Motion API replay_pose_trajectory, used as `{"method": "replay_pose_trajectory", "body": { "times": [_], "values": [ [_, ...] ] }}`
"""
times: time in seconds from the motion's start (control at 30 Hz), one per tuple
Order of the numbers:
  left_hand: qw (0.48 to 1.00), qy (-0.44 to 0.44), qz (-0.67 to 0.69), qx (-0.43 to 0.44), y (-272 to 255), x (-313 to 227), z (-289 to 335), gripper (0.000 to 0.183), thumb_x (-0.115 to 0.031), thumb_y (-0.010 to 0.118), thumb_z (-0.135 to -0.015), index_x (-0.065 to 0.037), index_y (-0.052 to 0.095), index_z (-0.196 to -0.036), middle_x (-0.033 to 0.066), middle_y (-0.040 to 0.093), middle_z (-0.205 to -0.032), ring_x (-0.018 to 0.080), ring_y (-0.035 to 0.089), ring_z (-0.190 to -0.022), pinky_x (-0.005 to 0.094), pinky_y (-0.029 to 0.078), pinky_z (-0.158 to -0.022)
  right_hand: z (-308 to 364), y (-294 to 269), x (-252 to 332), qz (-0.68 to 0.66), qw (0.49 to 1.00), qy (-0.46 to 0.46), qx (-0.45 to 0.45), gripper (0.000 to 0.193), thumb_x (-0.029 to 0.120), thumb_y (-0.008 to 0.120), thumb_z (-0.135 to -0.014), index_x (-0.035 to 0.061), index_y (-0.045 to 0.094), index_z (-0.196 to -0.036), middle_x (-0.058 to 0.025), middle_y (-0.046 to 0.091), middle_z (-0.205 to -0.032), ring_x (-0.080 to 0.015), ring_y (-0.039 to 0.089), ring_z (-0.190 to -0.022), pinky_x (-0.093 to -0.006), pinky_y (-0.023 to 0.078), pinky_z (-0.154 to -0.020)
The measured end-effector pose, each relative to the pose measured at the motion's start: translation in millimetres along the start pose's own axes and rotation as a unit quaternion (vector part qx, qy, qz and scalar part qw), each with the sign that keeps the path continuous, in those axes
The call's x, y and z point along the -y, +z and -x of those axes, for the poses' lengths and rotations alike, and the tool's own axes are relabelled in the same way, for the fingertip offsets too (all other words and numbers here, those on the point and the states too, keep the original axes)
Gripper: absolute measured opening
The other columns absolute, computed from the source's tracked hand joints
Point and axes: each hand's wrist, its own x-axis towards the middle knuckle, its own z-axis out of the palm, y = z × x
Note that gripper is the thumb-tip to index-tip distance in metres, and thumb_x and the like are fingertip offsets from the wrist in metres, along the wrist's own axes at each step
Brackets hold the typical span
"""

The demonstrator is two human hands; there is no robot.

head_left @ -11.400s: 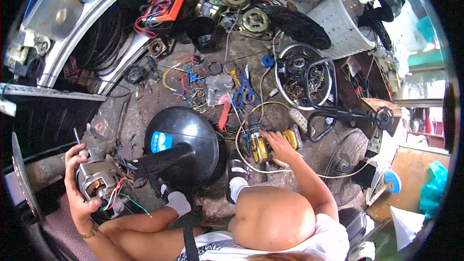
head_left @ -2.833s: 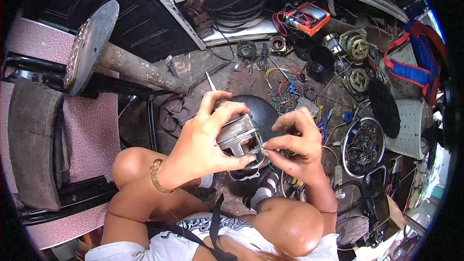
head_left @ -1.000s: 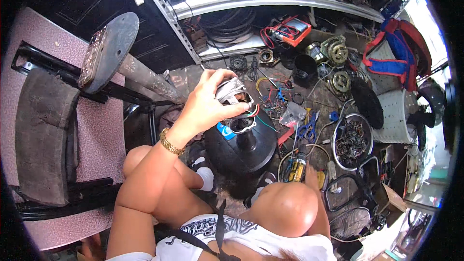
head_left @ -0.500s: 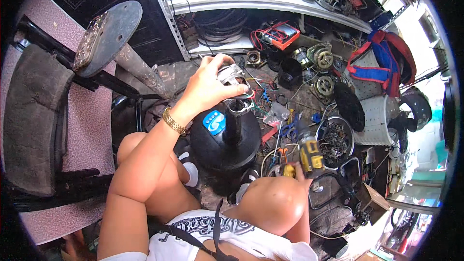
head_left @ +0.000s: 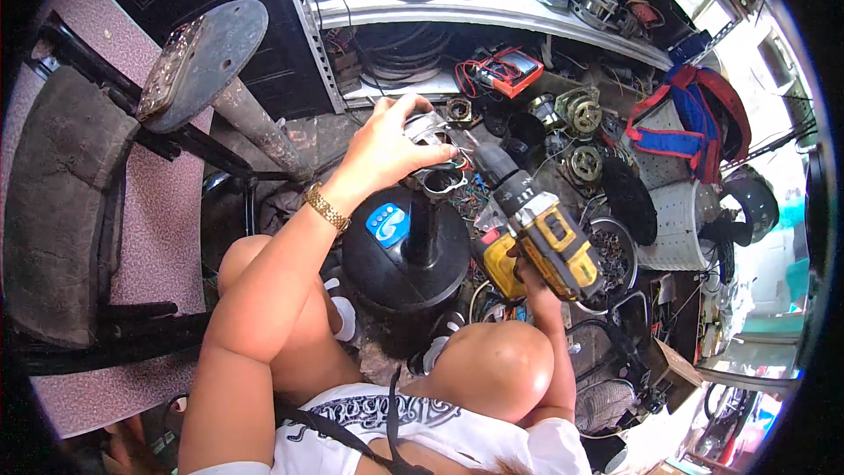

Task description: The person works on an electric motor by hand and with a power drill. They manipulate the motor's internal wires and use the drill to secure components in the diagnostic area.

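Observation:
My left hand (head_left: pixel 382 148), a gold watch on its wrist, grips a silver metal motor (head_left: pixel 426 126) with thin coloured wires coming off it. The motor is at the top of a black fan stand (head_left: pixel 365 268), whose round base carries a blue button panel (head_left: pixel 388 224). Around the handle of a yellow and black cordless drill (head_left: pixel 556 242) my right hand (head_left: pixel 533 274) is closed, mostly hidden behind the tool. The drill's bit points up and left toward the motor's right side; whether it touches cannot be told.
Motor parts (head_left: pixel 584 163), wires and hand tools litter the floor to the right, with a metal bowl of small parts (head_left: pixel 626 242). An orange meter (head_left: pixel 514 75) lies by the white shelf (head_left: pixel 492 10). At left are a metal stand (head_left: pixel 237 44) and a pink-topped surface (head_left: pixel 163 237).
My right hand has raised the drill from beside my right knee, up and left toward the motor. The left hand keeps its grip on the motor and has barely moved.

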Motion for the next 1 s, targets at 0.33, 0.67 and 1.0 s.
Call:
{"method": "replay_pose_trajectory", "body": {
  "times": [0.33,0.67,1.0],
  "values": [
    [1.0,-0.017,0.016,0.011,-2,-5,3,0.063,-0.038,0.08,-0.066,-0.012,0.055,-0.118,0.0168,0.052,-0.116,0.03,0.053,-0.109,0.038,0.044,-0.094,-1,7,8,0.03,0.998,0.039,0.041,0.025,0.005,0.055,-0.084,0.0041,0.061,-0.107,-0.0036,0.063,-0.092,-0.0088,0.052,-0.071,-0.0243,0.042,-0.061],
    [1.0,-0.013,0.014,0.008,-3,-4,4,0.064,-0.039,0.081,-0.066,-0.013,0.054,-0.118,0.0161,0.051,-0.116,0.031,0.053,-0.11,0.0385,0.045,-0.095,-1,13,10,-0.01,0.999,0.042,0.022,0.02,0.009,0.058,-0.083,0.0029,0.062,-0.102,-0.0027,0.062,-0.089,-0.0095,0.052,-0.07,-0.0244,0.042,-0.06],
    [1.0,-0.001,0.018,0.022,-3,-5,5,0.062,-0.036,0.081,-0.065,-0.011,0.053,-0.114,0.0159,0.052,-0.112,0.0299,0.055,-0.107,0.0382,0.046,-0.091,-6,1,13,-0.002,0.99,0.133,0.054,0.025,0.006,0.061,-0.084,0.0038,0.061,-0.108,-0.006,0.063,-0.099,-0.0153,0.058,-0.084,-0.0314,0.046,-0.074]
  ]
}}
